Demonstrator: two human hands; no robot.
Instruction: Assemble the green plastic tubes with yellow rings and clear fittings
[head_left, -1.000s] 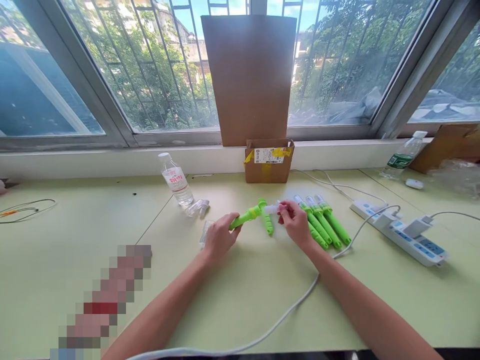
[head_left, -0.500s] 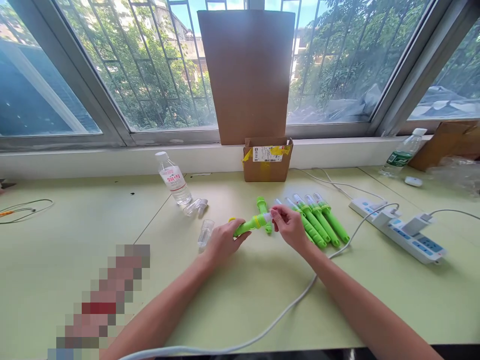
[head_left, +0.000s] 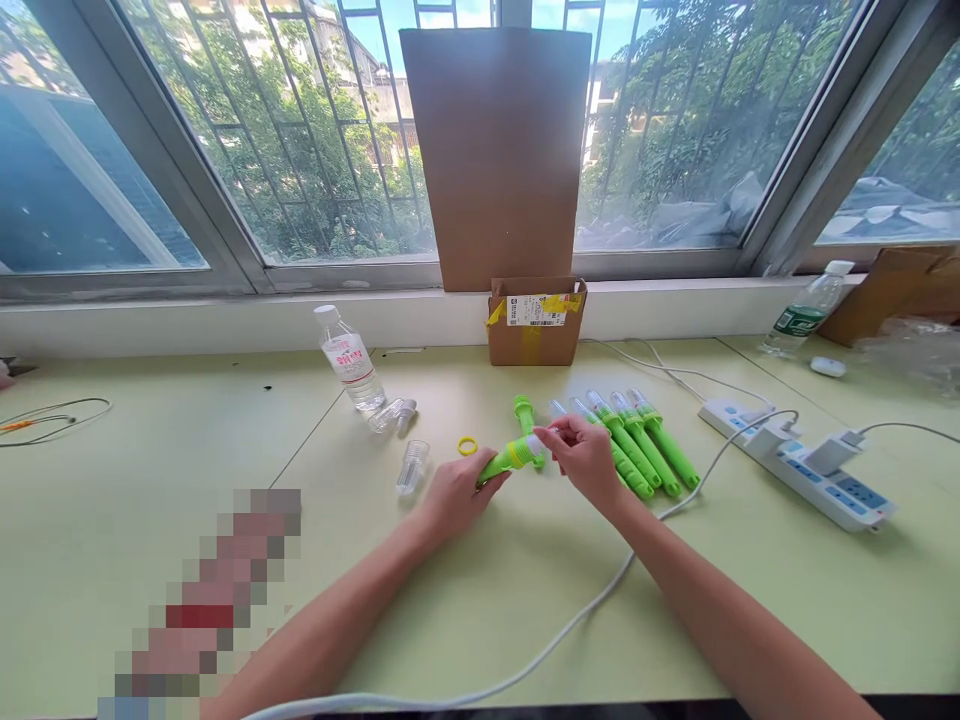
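Observation:
My left hand (head_left: 459,492) is wrapped round a green tube (head_left: 506,459) with a yellow ring near its upper end. The fingers of my right hand (head_left: 579,452) pinch the whitish, translucent piece (head_left: 535,443) at that end. Behind the held tube lies another green part (head_left: 524,410). A loose yellow ring (head_left: 467,445) is on the table beyond my left hand. Several green tubes with clear tops (head_left: 660,440) lie side by side to the right, partly behind my right hand. Clear caps (head_left: 412,470) rest left of my left hand.
A water bottle (head_left: 351,362) leans at the back left, near a small cardboard box (head_left: 534,335). A white power strip (head_left: 799,465) lies right. Its white cable (head_left: 600,597) crosses under my right forearm. Another bottle (head_left: 804,312) is at the back right.
My left hand and the green tube have shifted slightly right. The yellow ring on the table, mostly hidden before, is now fully visible. My right hand still pinches at the tube's end.

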